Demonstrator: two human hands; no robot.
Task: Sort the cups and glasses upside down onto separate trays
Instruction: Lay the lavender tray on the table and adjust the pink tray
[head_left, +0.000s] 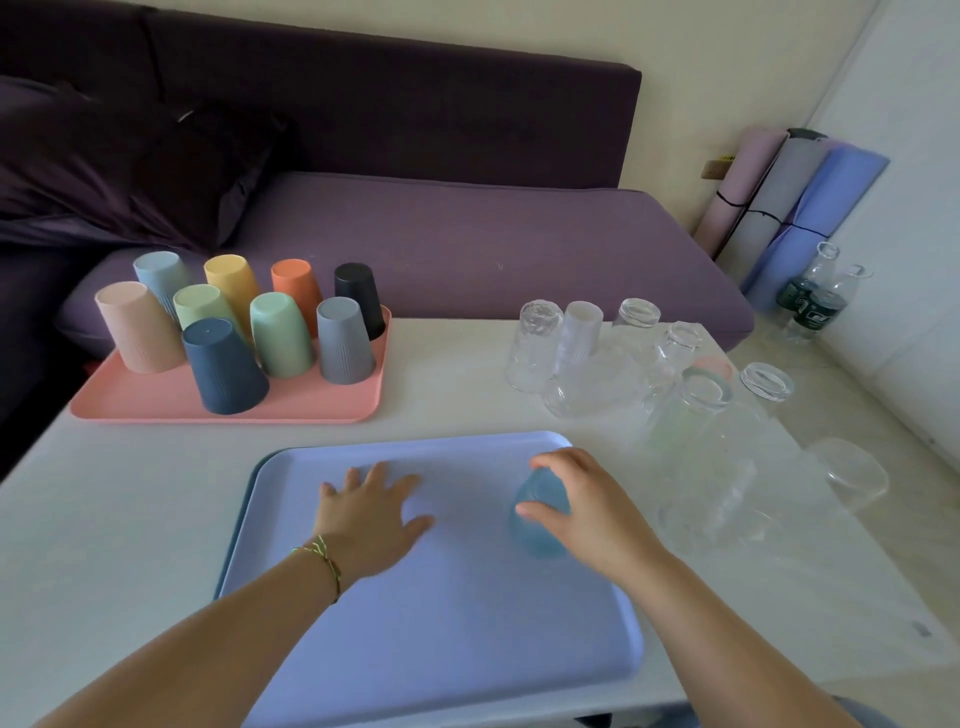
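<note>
A lavender-blue tray lies in front of me on the white table. My left hand rests flat on it, fingers spread, holding nothing. My right hand grips a blue-tinted glass that stands upside down on the right part of that tray. A pink tray at the back left carries several coloured plastic cups, all upside down. Several clear glasses crowd the table to the right of the blue tray; most are upside down, and some lie on their sides.
A purple sofa runs along the far edge of the table. Rolled mats lean in the right corner, with plastic bottles on the floor beside them. A darker tray edge shows under the blue tray's left side.
</note>
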